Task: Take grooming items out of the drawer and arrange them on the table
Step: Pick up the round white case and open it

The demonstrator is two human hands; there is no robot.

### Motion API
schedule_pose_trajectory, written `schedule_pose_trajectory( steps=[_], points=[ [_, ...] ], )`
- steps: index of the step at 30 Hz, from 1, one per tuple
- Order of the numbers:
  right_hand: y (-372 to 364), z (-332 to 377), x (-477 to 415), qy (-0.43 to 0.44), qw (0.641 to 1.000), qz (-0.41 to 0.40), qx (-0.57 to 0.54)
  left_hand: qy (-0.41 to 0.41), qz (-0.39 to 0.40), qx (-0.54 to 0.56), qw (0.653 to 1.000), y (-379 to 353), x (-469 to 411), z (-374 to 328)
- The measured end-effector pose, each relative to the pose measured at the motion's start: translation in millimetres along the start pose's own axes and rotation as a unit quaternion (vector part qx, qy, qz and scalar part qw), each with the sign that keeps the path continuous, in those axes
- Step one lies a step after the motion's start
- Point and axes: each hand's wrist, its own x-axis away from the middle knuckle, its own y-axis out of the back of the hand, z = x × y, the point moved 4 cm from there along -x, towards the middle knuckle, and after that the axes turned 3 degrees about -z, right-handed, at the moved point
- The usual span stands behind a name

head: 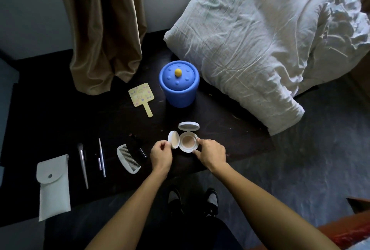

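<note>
A brown curtain [104,29] hangs left of rumpled white bedding [260,39]

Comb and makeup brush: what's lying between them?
In the head view, a long thin silver stick and a short tube lie between the white comb and the makeup brush.

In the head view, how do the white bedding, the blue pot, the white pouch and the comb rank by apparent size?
1. white bedding
2. blue pot and white pouch: about alike, so not ranked
3. comb, clearly smallest
</note>
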Motion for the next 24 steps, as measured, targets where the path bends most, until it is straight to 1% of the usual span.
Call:
schedule_pose_trajectory(
  steps=[2, 4, 8, 11, 15, 17, 22, 24],
  points=[
    [-0.4, -0.2, -0.3, 0.001, 1.0, 0.004, 0.005, 0.072, -0.015, 0.06, 0.995, 4.0, -2.4, 8.9],
    [-0.7, 0.0, -0.5, 0.003, 1.0, 0.005, 0.009, 0.117, -0.018, 0.098, 0.988, 6.5, -3.4, 15.1],
    [-2.8, 0.5, -0.7, 0.009, 1.0, -0.001, 0.014, 0.151, -0.015, 0.12, 0.981, 5.9, -5.1, 20.6],
    [-3.9, 0.2, 0.5, 0.011, 1.0, -0.009, 0.009, 0.15, -0.007, 0.111, 0.982, 5.0, -1.7, 19.1],
    [-1.3, 2.4, 3.8, 0.02, 1.0, -0.009, 0.006, 0.116, 0.01, 0.087, 0.989, 9.0, 7.8, 11.2],
    [4.6, 6.4, 6.2, 0.026, 0.999, -0.03, -0.012, 0.085, 0.011, 0.063, 0.994, 15.3, 11.2, 6.1],
    [37.7, 41.1, 10.0, 0.045, 0.987, -0.117, -0.099, -0.041, -0.002, 0.027, 0.999, 40.8, 22.7, -31.9],
    [53.2, 61.2, 8.4, 0.054, 0.981, -0.135, -0.129, -0.102, -0.008, 0.006, 0.995, 54.9, 27.4, -53.7]
  ],
)
